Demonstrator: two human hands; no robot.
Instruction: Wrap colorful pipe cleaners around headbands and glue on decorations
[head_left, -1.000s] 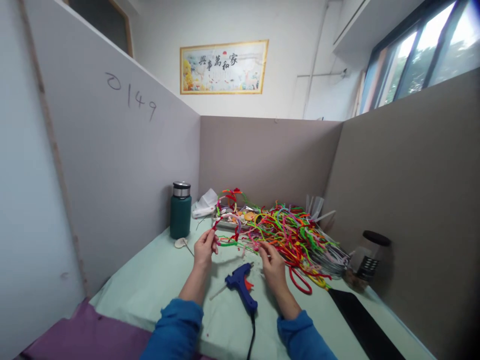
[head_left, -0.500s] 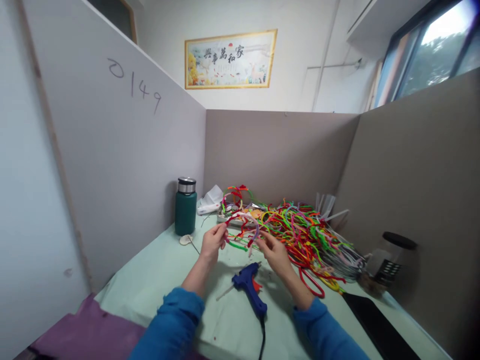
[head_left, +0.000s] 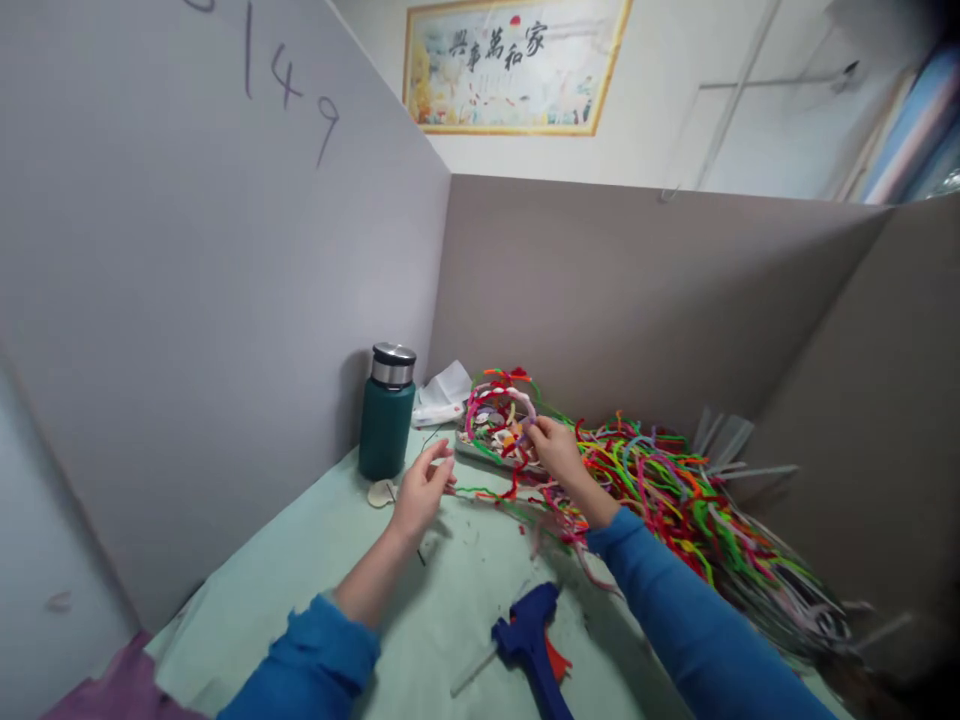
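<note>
Head view: since earlier frame, right hand (head_left: 555, 450) has carried pink-and-lilac ring (head_left: 523, 397) forward, away from left hand (head_left: 421, 492). Right fingers pinched on ring's right edge — loop extends leftward from fingertips, before or over tray (head_left: 475, 455), contact unclear. Left fingers apart — farther off, below-left of ring.
</note>
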